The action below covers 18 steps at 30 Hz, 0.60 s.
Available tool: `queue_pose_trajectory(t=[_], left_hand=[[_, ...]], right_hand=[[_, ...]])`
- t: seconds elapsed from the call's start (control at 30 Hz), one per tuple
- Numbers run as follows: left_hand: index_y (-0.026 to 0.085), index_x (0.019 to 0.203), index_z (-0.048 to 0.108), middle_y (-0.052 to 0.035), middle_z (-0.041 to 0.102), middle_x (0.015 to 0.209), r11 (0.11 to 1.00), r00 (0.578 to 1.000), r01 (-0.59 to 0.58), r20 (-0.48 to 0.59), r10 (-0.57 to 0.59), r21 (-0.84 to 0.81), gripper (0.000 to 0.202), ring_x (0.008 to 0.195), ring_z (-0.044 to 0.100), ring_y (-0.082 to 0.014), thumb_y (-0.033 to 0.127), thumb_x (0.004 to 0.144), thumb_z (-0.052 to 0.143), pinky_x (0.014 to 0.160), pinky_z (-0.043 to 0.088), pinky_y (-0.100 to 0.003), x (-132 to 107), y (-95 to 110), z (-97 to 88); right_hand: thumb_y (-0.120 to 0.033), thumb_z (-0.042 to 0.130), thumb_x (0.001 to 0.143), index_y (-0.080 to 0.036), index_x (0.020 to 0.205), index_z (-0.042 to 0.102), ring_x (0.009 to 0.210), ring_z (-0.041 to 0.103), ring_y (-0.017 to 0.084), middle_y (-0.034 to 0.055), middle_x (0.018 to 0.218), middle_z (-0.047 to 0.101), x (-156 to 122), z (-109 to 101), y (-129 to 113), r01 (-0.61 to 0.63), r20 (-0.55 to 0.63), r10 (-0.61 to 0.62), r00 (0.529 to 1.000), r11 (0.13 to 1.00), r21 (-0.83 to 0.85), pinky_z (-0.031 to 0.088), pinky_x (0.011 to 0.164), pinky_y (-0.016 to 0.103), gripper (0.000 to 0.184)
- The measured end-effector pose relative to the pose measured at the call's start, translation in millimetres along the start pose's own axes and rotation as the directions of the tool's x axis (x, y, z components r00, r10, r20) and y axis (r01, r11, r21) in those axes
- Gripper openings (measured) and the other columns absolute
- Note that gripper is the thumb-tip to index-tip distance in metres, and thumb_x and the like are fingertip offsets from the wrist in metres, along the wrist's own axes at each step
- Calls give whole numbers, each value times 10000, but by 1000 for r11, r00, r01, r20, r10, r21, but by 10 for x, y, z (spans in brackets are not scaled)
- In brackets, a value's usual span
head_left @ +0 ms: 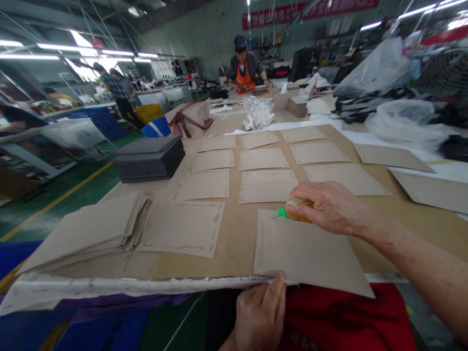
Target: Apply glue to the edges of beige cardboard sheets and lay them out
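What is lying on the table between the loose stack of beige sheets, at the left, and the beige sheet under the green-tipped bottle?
The head view shows one single beige sheet with streaked edges, then a bare strip of brown tabletop.

Card (310, 253): grey-beige, streaked darker tan
Bottle (291, 209): amber
Nozzle (281, 213): bright green
Tabletop (238, 243): tan
Stacked sheets (146, 161): dark grey
Lap cloth (351, 317): red, pale marks
Far apron (244, 75): orange
Floor (84, 207): green, yellow stripe (56, 201)
Banner (270, 18): red, pale lettering

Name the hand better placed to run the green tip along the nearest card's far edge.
Likely the right hand: it holds the bottle, green tip by the card's far edge; the left hand is at the near edge.
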<state>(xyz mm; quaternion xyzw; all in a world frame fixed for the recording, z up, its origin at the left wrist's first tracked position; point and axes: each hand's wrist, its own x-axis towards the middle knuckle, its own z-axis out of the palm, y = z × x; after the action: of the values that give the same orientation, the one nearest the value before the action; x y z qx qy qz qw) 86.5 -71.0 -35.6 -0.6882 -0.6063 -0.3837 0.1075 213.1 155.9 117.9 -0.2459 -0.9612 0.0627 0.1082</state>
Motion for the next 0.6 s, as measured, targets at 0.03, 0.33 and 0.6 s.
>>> queue_pose_trajectory(t=[0.03,0.33,0.6], left_hand=[[119,1213,597,-35,746,779,1000,1000,-1,4,1,6,232,614,711,-162,140,999,510,618,584,-260,-2,-4,2],[117,1190,604,-42,770,819,997,999,-48,-13,49,57,206,633,728,-143,147,1017,496,648,590,-226,23,-35,-21],[132,1213,605,-40,780,852,995,998,-60,-10,61,77,221,646,734,-138,155,1021,498,629,573,-222,-5,-91,3]], right_hand=[[-333,520,958,-208,846,629,746,602,203,22,840,668,-15,-54,19,1,22,-1,1000,1000,-10,319,643,318,201],[-322,553,955,-198,794,579,788,578,187,15,864,673,155,-108,-96,18,48,-16,999,999,-50,250,615,310,205],[-341,592,903,-205,748,615,701,566,194,11,727,641,-226,-418,342,-120,113,134,985,986,-119,226,584,298,207]])
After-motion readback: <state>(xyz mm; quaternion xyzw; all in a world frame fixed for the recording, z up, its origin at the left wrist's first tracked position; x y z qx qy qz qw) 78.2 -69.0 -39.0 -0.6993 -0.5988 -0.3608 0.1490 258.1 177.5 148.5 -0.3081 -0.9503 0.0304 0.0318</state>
